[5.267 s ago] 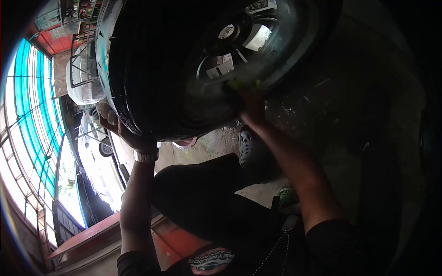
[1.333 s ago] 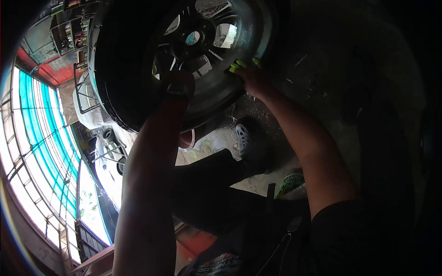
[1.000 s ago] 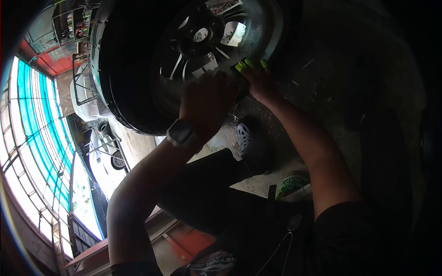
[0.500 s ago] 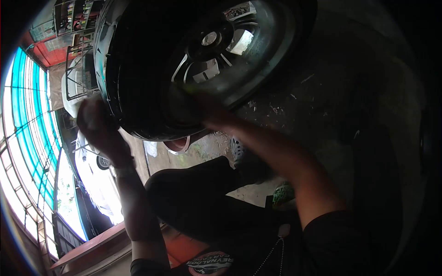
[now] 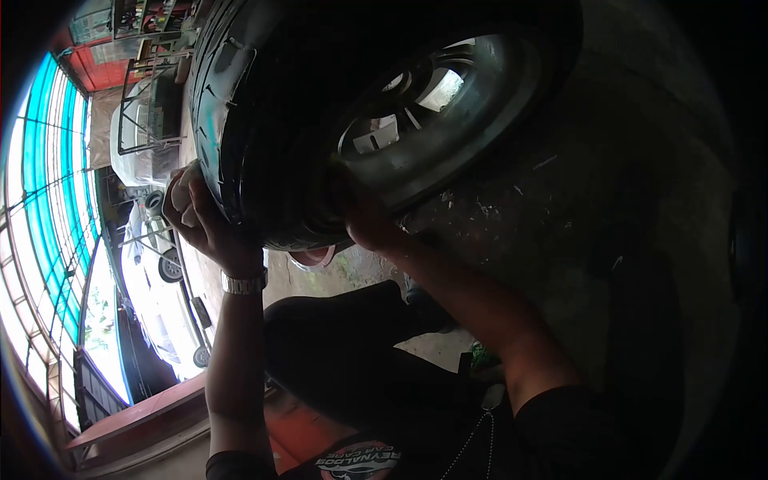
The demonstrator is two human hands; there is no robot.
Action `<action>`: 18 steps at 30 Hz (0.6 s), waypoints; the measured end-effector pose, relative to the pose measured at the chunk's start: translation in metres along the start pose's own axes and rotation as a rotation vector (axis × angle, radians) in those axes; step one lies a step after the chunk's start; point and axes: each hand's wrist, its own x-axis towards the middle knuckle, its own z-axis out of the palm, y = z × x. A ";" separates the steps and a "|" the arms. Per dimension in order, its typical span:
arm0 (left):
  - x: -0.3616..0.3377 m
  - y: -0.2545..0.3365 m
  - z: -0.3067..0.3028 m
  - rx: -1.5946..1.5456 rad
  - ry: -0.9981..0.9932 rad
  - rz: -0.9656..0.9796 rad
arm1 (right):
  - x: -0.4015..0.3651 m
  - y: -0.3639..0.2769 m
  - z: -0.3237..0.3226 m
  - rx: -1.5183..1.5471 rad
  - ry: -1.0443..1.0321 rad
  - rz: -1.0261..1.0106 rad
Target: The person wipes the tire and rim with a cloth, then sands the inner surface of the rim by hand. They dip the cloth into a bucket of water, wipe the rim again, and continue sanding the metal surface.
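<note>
We have the wheel (image 5: pixel 460 152) tilted in front of us, its spokes and pale metal barrel facing right and its tire (image 5: pixel 280 104) filling the upper middle of the view. The tread carries a teal sheen along its left edge.

Our left hand (image 5: pixel 210 228) is against that left edge, low on the tire, its fingers bent and close together; whether they pinch the rubber or something small and pale, we cannot tell. A silver watch (image 5: pixel 242 283) circles that wrist.

Our right hand (image 5: pixel 366 224) reaches to the lower sidewall of the wheel, with a faint yellow-green patch (image 5: pixel 336 165) by the fingertips. Those fingers are lost in shadow, so we cannot tell if they are spread or pressed together.

Just below the wheel we see 1 reddish round container (image 5: pixel 318 256), partly hidden, and below that 1 dark-clothed leg (image 5: pixel 336 316). Our dark shirt, with its lettered logo (image 5: pixel 360 459), and 1 beaded chain (image 5: pixel 468 444) lie lower still. The concrete floor (image 5: pixel 512 212), dotted with pale scraps, extends below and right of the wheel. Left of the wheel are 1 white car (image 5: pixel 152 300), 1 covered pale vehicle (image 5: pixel 136 160) and, higher up, loaded shelves (image 5: pixel 156 20).
</note>
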 end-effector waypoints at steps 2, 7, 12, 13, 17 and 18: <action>-0.004 -0.007 -0.003 -0.007 0.001 0.012 | -0.003 0.019 -0.039 -0.493 -0.151 -0.292; -0.010 -0.024 -0.011 -0.052 0.020 -0.013 | -0.004 0.034 -0.199 -1.706 -0.106 -0.353; -0.011 -0.025 -0.011 -0.019 0.004 0.012 | -0.007 0.084 -0.065 -1.072 -0.067 -0.228; -0.012 -0.022 -0.010 -0.048 0.013 -0.011 | -0.009 0.071 -0.021 -0.722 -0.028 -0.145; -0.014 -0.015 -0.009 -0.158 0.024 -0.105 | -0.012 0.026 0.009 -0.276 0.026 -0.117; -0.013 -0.014 -0.008 -0.175 0.023 -0.119 | -0.012 0.039 -0.018 -0.566 -0.077 -0.184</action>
